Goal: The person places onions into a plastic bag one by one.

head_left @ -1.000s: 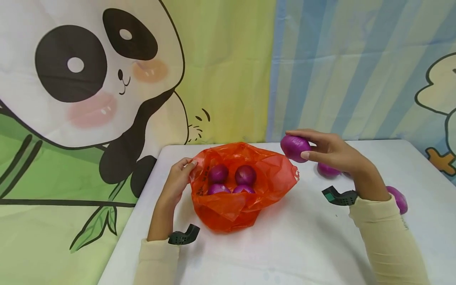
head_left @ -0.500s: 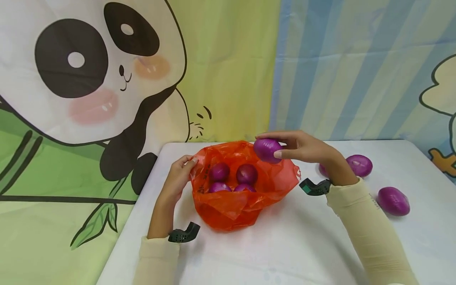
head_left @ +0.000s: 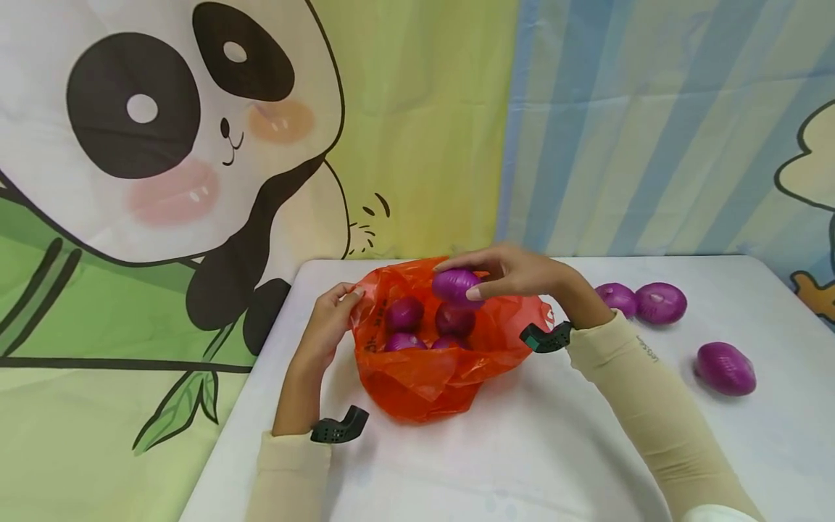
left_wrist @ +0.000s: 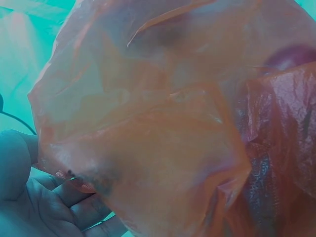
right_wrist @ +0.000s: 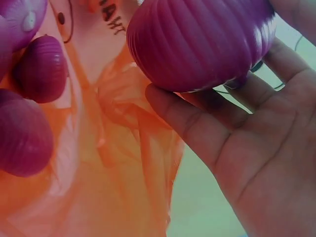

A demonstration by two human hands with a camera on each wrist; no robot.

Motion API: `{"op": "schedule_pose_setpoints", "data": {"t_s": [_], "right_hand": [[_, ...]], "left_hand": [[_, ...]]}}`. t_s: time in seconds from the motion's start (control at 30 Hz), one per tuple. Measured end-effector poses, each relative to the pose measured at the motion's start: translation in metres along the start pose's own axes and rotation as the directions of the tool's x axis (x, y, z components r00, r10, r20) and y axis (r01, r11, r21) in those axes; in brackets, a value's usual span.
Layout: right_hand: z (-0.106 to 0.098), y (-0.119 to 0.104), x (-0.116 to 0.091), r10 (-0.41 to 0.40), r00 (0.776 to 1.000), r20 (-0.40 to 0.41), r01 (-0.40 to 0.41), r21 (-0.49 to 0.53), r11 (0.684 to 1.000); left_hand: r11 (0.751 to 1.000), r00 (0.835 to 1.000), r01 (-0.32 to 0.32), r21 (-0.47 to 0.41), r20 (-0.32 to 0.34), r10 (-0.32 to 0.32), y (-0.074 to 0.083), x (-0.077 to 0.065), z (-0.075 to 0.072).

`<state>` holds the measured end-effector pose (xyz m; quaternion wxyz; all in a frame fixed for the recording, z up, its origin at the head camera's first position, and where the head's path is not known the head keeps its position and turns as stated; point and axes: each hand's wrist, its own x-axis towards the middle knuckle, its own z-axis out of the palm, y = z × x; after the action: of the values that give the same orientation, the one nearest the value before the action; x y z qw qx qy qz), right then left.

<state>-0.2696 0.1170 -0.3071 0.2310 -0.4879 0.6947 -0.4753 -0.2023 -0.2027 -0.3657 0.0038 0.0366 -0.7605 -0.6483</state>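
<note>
My left hand (head_left: 329, 319) pinches the left rim of a red plastic bag (head_left: 417, 391), which stands with its mouth spread on the table. Several purple onions lie inside, one onion (head_left: 404, 315) near the left wall. Over the bag's mouth, my right hand (head_left: 515, 275) grips a purple onion (head_left: 457, 287) between thumb and fingers. In the right wrist view that ribbed onion (right_wrist: 197, 44) sits at the fingertips, with the bag (right_wrist: 113, 182) behind it. The left wrist view is mostly filled by the bag's thin film (left_wrist: 148, 148), its edge between thumb and fingers.
On the right of the white table (head_left: 522, 449) lie three more onions: two side by side, an onion (head_left: 616, 299) and its neighbour onion (head_left: 662, 303), and a separate onion (head_left: 725, 369) nearer the front. A panda-printed curtain (head_left: 417, 130) hangs behind the table.
My right hand has carried its onion leftward from beside the bag to above its mouth. The left hand keeps its hold on the rim. The onions on the right have come into fuller view.
</note>
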Motion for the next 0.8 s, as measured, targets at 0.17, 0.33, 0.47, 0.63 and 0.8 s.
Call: {"op": "schedule_pose_setpoints", "data": {"t_s": [0.17, 0.33, 0.47, 0.63, 0.8], "right_hand": [[0.009, 0.007, 0.009, 0.101, 0.994, 0.033, -0.101, -0.005, 0.995], [0.018, 0.015, 0.018, 0.190, 0.980, 0.062, -0.184, -0.092, 0.979], [0.021, 0.019, 0.022, 0.176, 0.982, 0.067, -0.165, -0.150, 0.975], [0.022, 0.022, 0.023, 0.134, 0.990, 0.044, -0.120, -0.226, 0.967], [0.022, 0.023, 0.021, 0.148, 0.989, 0.009, -0.140, -0.270, 0.953]], "left_hand": [[1.000, 1.000, -0.008, -0.006, 0.009, 0.008, -0.001, 0.000, 0.000], [1.000, 1.000, -0.006, -0.009, 0.008, 0.006, -0.001, 0.000, 0.001], [1.000, 1.000, -0.009, -0.007, 0.010, 0.009, -0.001, 0.001, 0.002], [1.000, 1.000, -0.014, -0.017, 0.013, 0.014, -0.002, 0.001, 0.002], [1.000, 1.000, -0.014, -0.024, 0.016, 0.014, -0.001, 0.001, 0.002]]}}
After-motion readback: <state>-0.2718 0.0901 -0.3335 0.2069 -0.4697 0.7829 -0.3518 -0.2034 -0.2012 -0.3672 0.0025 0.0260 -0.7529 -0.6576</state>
